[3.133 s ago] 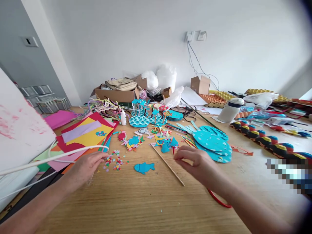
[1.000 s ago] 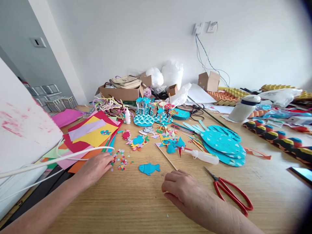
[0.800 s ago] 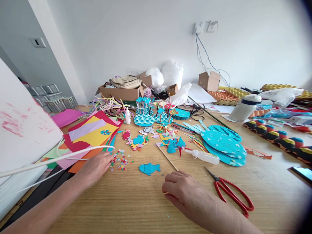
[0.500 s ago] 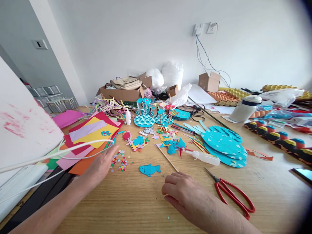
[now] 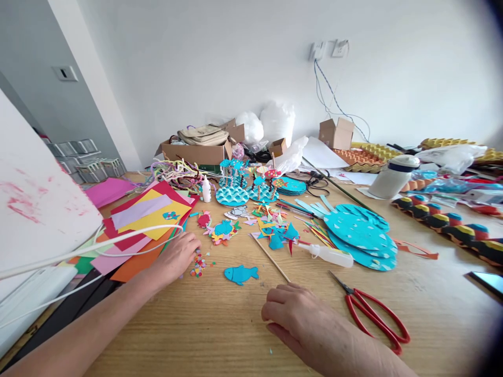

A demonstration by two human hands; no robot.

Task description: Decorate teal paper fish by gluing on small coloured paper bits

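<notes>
Paper dots [image 5: 198, 266], left hand [image 5: 175, 257] over, right hand [image 5: 294, 315] curled

No text, label, brand, number or sign can be read. The small dark marks on the upright white bottle [image 5: 206, 189] are too small to make out, and the pink streaks on the white panel [image 5: 39, 193] form no legible letters or numbers.
</notes>
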